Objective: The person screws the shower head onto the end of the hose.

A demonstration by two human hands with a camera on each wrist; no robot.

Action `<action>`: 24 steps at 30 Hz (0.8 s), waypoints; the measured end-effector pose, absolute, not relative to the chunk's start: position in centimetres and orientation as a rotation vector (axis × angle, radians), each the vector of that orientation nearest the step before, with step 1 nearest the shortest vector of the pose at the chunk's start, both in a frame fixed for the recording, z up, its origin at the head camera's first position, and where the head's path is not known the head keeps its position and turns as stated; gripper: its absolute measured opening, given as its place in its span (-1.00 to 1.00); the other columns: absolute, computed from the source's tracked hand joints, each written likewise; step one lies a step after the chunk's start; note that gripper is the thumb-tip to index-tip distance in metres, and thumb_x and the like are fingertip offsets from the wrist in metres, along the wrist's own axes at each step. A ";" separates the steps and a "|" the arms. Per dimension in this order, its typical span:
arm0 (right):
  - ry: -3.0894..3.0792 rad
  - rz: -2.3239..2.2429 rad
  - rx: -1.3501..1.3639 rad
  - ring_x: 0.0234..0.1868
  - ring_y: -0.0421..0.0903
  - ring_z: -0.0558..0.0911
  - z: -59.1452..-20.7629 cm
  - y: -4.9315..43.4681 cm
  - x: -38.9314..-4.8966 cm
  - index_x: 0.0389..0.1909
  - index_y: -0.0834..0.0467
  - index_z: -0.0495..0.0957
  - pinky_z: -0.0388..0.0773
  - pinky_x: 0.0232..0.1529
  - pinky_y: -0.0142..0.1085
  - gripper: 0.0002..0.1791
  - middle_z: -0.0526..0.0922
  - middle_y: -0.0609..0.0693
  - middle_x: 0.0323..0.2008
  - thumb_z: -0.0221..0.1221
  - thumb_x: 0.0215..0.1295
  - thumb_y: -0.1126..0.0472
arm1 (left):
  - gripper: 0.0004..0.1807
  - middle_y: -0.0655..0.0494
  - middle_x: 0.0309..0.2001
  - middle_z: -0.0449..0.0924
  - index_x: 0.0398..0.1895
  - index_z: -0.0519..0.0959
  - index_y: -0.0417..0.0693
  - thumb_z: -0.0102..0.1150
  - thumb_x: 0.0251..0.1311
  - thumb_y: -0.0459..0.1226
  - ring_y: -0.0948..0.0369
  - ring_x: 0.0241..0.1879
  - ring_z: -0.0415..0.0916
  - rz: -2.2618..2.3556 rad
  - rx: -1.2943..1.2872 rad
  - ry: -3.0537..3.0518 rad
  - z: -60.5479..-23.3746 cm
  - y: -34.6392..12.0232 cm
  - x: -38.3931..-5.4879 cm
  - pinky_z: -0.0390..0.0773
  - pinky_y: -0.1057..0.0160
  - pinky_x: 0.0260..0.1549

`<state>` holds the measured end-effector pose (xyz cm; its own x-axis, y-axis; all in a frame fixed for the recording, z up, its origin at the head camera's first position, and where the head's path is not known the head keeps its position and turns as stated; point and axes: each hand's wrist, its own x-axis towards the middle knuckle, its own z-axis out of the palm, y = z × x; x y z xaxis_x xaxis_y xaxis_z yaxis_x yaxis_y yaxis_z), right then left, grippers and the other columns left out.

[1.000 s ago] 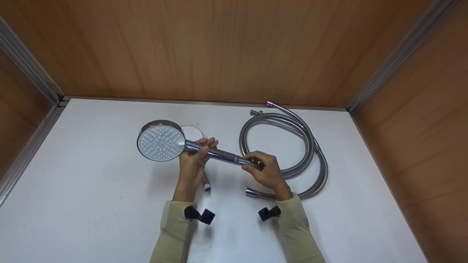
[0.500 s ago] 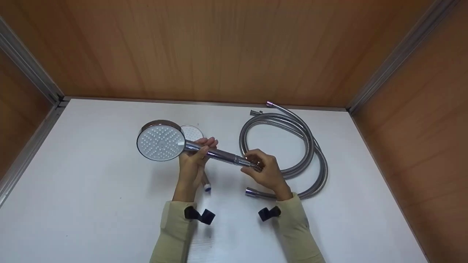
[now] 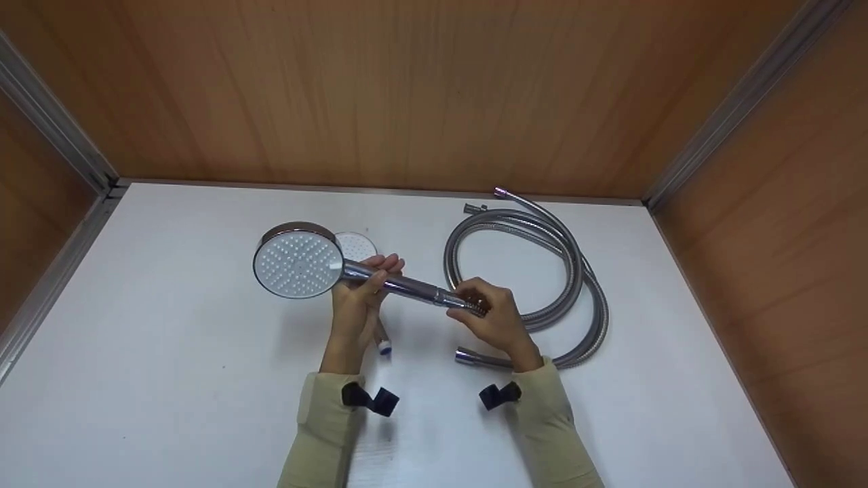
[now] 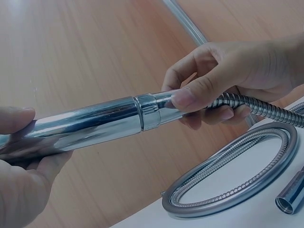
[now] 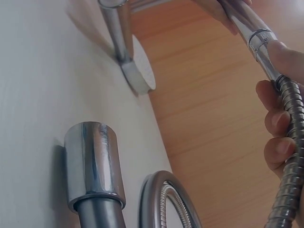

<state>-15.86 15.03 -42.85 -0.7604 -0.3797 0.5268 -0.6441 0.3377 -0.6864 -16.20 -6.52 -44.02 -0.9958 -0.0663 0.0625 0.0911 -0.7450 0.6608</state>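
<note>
A chrome shower head (image 3: 299, 264) with a round nozzled face is held above the table by my left hand (image 3: 354, 308), whose thumb lies across the handle (image 4: 95, 124). At the handle's lower end, my right hand (image 3: 498, 318) pinches the chrome end fitting of a metal shower hose (image 4: 273, 113) between thumb and fingers. Fitting and handle meet end to end at a ribbed collar (image 4: 151, 112); how far they are joined cannot be seen. In the right wrist view the ribbed hose (image 5: 290, 185) runs down past the curled fingers.
A second, smaller shower head (image 3: 355, 247) lies on the white table (image 3: 169, 379), partly behind my left hand. To the right, coiled hoses (image 3: 576, 278) lie on the table, one chrome end (image 3: 466, 356) pointing left. Wooden panels (image 3: 407, 95) rise behind and at the sides.
My right thumb and fingers have shifted slightly around the hose fitting. The left hand and the shower head stay almost still.
</note>
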 end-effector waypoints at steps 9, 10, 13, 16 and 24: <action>-2.328 1.382 0.941 -0.59 -0.36 0.33 -42.5 15.0 -15.7 -0.31 0.41 0.54 0.31 -0.66 -0.57 -0.77 0.63 0.19 -0.53 0.34 0.00 0.46 | -0.76 -0.03 -0.22 0.70 -0.17 0.45 -0.23 0.17 0.11 -0.57 0.12 -0.14 0.69 -2.862 -0.056 -1.072 -44.1 -6.5 -16.2 0.60 0.18 0.12; -2.329 1.382 0.946 -0.59 -0.36 0.33 -42.5 15.0 -15.7 -0.31 0.41 0.54 0.31 -0.66 -0.57 -0.78 0.63 0.19 -0.53 0.33 0.02 0.45 | -0.76 -0.03 -0.23 0.70 -0.17 0.46 -0.23 0.16 0.12 -0.57 0.12 -0.14 0.69 -2.861 -0.059 -1.074 -44.1 -6.5 -16.3 0.60 0.18 0.11; -2.326 1.380 0.967 -0.59 -0.36 0.33 -42.5 15.1 -15.7 -0.30 0.42 0.53 0.32 -0.65 -0.57 -0.79 0.63 0.20 -0.52 0.31 0.04 0.46 | -0.77 -0.02 -0.23 0.71 -0.17 0.47 -0.23 0.14 0.12 -0.58 0.13 -0.14 0.69 -2.853 -0.077 -1.082 -44.1 -6.5 -16.3 0.61 0.20 0.10; -2.322 1.371 0.986 -0.59 -0.35 0.34 -42.5 15.1 -15.7 -0.30 0.42 0.53 0.32 -0.64 -0.56 -0.81 0.64 0.20 -0.51 0.30 0.06 0.46 | -0.77 -0.02 -0.23 0.71 -0.17 0.47 -0.24 0.15 0.12 -0.57 0.13 -0.14 0.69 -2.846 -0.092 -1.094 -44.1 -6.5 -16.3 0.61 0.20 0.11; -2.311 1.364 0.985 -0.59 -0.35 0.33 -42.5 15.1 -15.7 -0.31 0.42 0.53 0.30 -0.65 -0.56 -0.81 0.63 0.21 -0.51 0.30 0.05 0.47 | -0.77 -0.03 -0.23 0.70 -0.17 0.47 -0.24 0.17 0.11 -0.56 0.13 -0.14 0.69 -2.851 -0.078 -1.085 -44.0 -6.6 -16.2 0.60 0.19 0.12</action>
